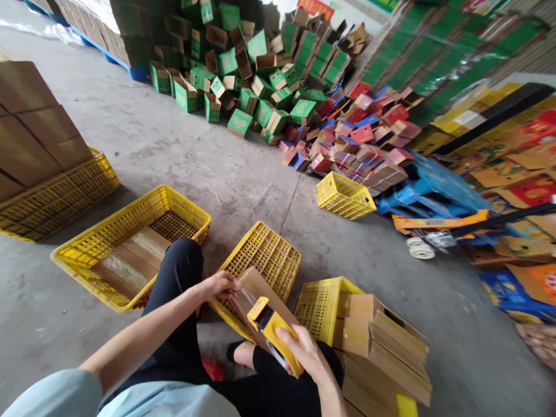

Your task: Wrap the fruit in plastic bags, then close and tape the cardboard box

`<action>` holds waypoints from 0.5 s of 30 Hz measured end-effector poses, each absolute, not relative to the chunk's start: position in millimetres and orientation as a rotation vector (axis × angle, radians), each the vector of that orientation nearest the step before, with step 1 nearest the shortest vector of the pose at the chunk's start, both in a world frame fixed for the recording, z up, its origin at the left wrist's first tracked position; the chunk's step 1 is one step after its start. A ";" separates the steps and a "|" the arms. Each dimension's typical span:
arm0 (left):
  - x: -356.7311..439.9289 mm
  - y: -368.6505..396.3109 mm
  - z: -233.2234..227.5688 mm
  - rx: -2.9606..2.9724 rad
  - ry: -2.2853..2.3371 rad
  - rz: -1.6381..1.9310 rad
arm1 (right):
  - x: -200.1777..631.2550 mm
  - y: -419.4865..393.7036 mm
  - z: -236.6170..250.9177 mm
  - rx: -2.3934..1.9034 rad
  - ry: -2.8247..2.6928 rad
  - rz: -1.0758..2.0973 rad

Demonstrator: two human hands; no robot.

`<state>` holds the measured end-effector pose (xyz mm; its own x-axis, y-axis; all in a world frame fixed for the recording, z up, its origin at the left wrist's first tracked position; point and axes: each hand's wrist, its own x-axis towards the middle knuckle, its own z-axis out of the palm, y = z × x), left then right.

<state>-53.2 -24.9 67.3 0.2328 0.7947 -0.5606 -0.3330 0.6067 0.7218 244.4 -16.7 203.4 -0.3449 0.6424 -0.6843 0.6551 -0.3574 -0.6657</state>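
My left hand [219, 285] grips the near end of a folded brown cardboard box [254, 289] that rests over my lap and an upturned yellow crate [266, 259]. My right hand [299, 347] holds a yellow tape dispenser [271, 329], pressed onto the box's top face. I sit with my black-trousered legs [180, 289] bent in front of me.
A yellow crate [104, 234] at my left holds taped brown boxes. Another crate [319, 304] at my right stands beside stacked folded cartons [386, 347]. A small yellow crate [344, 196], blue pallet jack [430, 200], and heaps of green [260, 69] and red boxes [365, 139] lie beyond.
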 end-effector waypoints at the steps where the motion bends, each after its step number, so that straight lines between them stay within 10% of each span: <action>1: -61.9 -20.7 66.9 0.539 1.084 0.837 | 247.4 -14.8 205.5 1.810 1.782 -1.818; 15: -85.9 17.3 53.8 0.877 1.251 0.918 | 234.6 10.3 180.8 1.888 1.871 -1.639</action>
<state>-85.9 17.3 53.8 0.0824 0.9215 -0.3796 -0.0859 0.3860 0.9185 234.6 10.3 180.8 -0.2687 0.7147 -0.6458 0.7341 -0.2821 -0.6177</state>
